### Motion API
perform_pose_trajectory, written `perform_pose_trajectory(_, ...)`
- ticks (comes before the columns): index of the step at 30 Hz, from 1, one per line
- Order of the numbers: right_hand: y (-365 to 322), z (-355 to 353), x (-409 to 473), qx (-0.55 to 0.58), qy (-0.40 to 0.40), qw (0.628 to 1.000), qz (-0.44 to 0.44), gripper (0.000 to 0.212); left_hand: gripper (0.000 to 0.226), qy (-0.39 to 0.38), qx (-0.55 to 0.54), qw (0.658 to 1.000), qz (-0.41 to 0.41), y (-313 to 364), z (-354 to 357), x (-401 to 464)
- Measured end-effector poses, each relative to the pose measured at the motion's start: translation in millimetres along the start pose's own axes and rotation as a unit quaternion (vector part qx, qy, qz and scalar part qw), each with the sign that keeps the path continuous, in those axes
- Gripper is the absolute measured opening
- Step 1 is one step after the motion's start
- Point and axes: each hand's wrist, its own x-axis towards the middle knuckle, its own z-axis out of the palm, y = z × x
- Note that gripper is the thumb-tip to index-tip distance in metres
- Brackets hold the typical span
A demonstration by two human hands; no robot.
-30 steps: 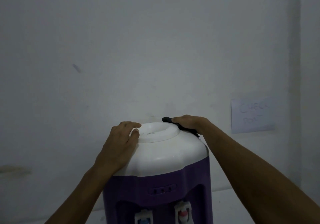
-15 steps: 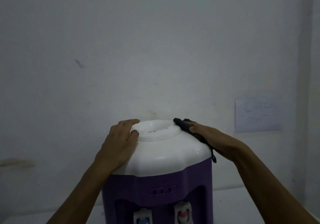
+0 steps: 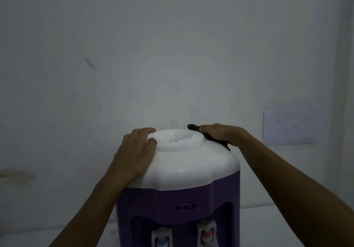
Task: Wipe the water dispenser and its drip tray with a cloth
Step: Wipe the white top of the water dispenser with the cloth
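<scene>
Dim room, plain white wall [image 3: 172, 45] w/ paper note [image 3: 287, 125] right of purple plastic water dispenser w/ smooth white domed top [image 3: 178, 189], on white counter [image 3: 268, 225]. Dark cloth [image 3: 193, 127] at top's rear right, under right hand [image 3: 220, 133], fingers curled gripping it. Left hand [image 3: 134, 155] flat, fingers relaxed on top's left rim.

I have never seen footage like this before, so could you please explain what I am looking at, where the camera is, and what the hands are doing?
The camera sits on a person's head, looking forward and down, so both arms are theirs. In front stands a water dispenser, purple with a white top, on a pale surface against a wall. Two taps show at the bottom edge. The left hand rests on the white top, steadying it. The right hand presses a dark cloth against the top's far right side. A paper note hangs on the wall.
</scene>
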Motion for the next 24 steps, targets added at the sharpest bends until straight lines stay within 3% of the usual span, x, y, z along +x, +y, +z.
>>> perform_pose_trajectory(5,-5.2,-3.1,25.5,-0.022,-0.006,0.999,0.037,0.049,0.038,0.009,0.033,0.999,0.016,0.0,1.1,-0.6)
perform_pose_trajectory(13,-5.0,-4.4,49.2,-0.046,0.0,0.997,0.067,0.043,0.036,-0.003,0.04,0.999,0.016,-2.3,0.4,-0.4)
perform_pose_trajectory(19,-8.2,-4.4,54.2,-0.075,-0.019,0.997,0.018,0.043,0.038,0.011,0.035,0.999,0.005,0.9,0.8,-2.2)
perform_pose_trajectory(24,-16.7,-4.8,55.8,-0.095,-0.038,0.995,-0.023,0.039,0.059,0.022,0.02,0.999,0.017,1.0,1.6,-5.2)
